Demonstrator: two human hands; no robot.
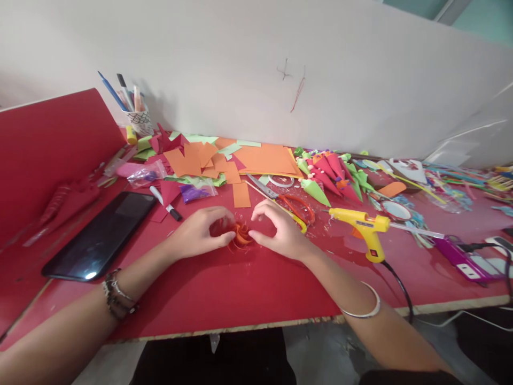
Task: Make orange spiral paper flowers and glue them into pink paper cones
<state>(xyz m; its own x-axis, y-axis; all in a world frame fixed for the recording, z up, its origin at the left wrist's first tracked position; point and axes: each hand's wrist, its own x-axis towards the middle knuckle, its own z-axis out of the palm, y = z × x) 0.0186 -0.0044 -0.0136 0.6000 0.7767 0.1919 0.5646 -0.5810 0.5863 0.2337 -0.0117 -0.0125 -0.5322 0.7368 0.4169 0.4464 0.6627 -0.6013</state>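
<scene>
A small heap of curled orange paper strips lies on the red tabletop, between my two hands. My left hand curves round its left side, with the thumb tip at the strips' edge and a gap between thumb and fingers. From the right, my right hand arches the same way, its thumb tip close to the strips and its fingers apart from the thumb. Whether the fingertips touch the strips I cannot tell. Just beyond the hands lie an orange paper rectangle and orange-handled scissors.
A yellow glue gun with a cord stands to the right, near a purple power strip. On the left are a phone and a marker. Behind lie orange paper sheets, paper cones and a pen cup.
</scene>
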